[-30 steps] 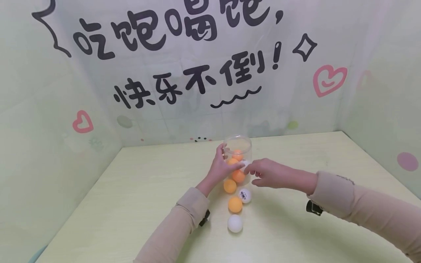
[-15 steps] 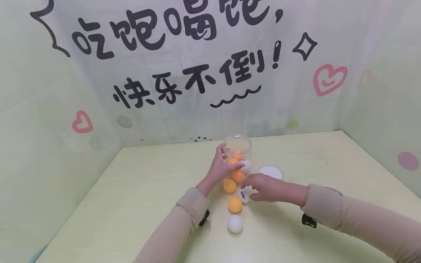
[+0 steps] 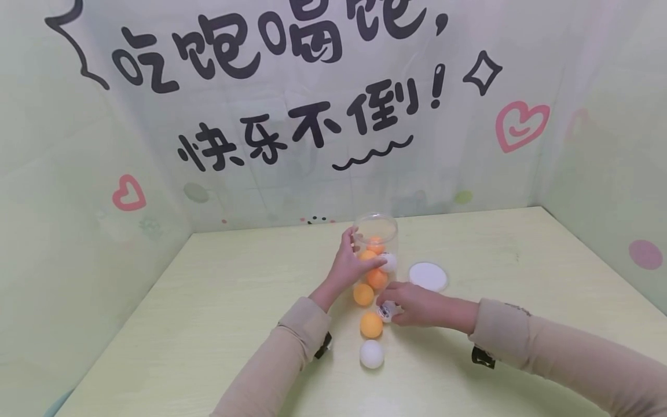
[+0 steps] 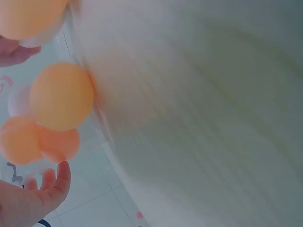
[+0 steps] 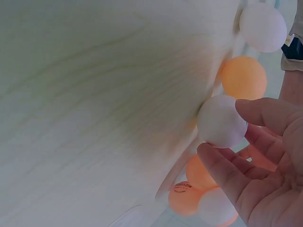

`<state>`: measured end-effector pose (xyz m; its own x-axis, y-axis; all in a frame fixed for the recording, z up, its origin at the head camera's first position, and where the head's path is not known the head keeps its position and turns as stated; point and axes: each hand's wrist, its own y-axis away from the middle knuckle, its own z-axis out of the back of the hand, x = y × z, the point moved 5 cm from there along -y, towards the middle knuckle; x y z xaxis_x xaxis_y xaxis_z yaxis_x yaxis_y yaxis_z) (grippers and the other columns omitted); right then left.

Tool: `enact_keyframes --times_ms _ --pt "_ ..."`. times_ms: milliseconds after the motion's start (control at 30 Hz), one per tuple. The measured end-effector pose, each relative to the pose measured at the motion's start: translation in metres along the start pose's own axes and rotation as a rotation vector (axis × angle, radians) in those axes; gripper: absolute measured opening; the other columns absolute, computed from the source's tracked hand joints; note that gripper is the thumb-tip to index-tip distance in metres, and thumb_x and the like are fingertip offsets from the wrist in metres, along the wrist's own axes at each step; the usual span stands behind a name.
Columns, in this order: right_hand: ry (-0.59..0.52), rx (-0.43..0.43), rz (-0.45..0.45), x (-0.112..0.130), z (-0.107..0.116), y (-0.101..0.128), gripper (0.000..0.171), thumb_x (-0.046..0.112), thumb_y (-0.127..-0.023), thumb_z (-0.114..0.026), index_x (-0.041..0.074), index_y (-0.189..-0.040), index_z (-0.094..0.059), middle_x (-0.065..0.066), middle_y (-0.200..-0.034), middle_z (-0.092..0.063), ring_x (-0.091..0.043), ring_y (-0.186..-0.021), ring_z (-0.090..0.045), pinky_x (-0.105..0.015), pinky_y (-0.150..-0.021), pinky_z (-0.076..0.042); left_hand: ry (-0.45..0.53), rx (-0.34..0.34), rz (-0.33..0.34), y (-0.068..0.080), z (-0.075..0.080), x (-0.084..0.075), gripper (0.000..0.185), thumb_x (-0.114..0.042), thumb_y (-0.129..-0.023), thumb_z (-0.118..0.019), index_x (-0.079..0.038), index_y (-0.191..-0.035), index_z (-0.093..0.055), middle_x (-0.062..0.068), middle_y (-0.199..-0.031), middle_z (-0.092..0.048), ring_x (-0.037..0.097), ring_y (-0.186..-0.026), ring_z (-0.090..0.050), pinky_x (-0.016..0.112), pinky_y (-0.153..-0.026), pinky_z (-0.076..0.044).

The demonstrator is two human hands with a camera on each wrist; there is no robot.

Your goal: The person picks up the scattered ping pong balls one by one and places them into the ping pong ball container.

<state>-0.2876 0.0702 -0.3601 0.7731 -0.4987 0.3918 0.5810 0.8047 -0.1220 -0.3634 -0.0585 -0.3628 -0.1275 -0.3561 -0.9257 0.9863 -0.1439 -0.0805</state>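
Observation:
My left hand [image 3: 359, 255] grips a clear plastic jar [image 3: 376, 227] with several orange and white balls in it. A line of balls runs from the jar toward me: an orange ball [image 3: 363, 294], a second orange ball [image 3: 371, 325] and a plain white ball [image 3: 372, 354]. My right hand [image 3: 388, 304] lies over a printed white ball [image 3: 385, 313] beside that line. In the right wrist view its thumb and fingers [image 5: 222, 165] close round this white ball [image 5: 218, 116]. The left wrist view shows fingertips [image 4: 59, 177] beside blurred orange balls [image 4: 61, 97].
A round white lid [image 3: 428, 276] lies flat on the table just right of the jar. The pale green table [image 3: 208, 324] is bounded by a printed backdrop [image 3: 312, 116] at the back and pale walls on both sides.
My right hand has drawn back from the jar toward me and come down on the printed white ball, uncovering the white lid. The left hand and jar have stayed still.

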Motion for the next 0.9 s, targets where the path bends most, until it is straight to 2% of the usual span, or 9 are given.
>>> enact_keyframes --times_ms 200,533,900 --pt "-0.033 0.027 -0.064 -0.0050 -0.0061 -0.0022 0.030 -0.002 -0.074 -0.066 0.002 -0.104 -0.062 -0.007 -0.101 -0.061 -0.016 -0.088 -0.055 -0.029 -0.078 -0.049 0.004 0.001 -0.003 0.0000 -0.0003 -0.0003 0.096 -0.032 -0.072 -0.077 -0.018 -0.143 -0.015 0.011 -0.146 -0.027 0.032 -0.129 -0.034 0.047 -0.103 -0.034" --pt "-0.045 0.009 -0.098 -0.0058 -0.0058 -0.0018 0.030 0.000 -0.074 -0.067 0.004 -0.104 -0.061 -0.004 -0.094 -0.059 -0.012 -0.079 -0.051 -0.024 -0.070 -0.046 0.007 0.004 0.004 0.0009 0.0012 -0.0015 0.097 -0.032 -0.072 -0.077 -0.019 -0.144 -0.014 0.010 -0.147 -0.026 0.031 -0.130 -0.033 0.047 -0.103 -0.033" --pt "-0.030 0.017 -0.130 -0.0076 -0.0001 -0.0011 0.030 0.001 -0.075 -0.068 0.003 -0.104 -0.061 -0.005 -0.096 -0.060 -0.013 -0.079 -0.051 -0.025 -0.071 -0.047 0.004 0.010 0.022 0.0018 0.0006 -0.0011 0.098 -0.034 -0.072 -0.077 -0.019 -0.144 -0.013 0.009 -0.148 -0.024 0.031 -0.131 -0.032 0.047 -0.104 -0.033"
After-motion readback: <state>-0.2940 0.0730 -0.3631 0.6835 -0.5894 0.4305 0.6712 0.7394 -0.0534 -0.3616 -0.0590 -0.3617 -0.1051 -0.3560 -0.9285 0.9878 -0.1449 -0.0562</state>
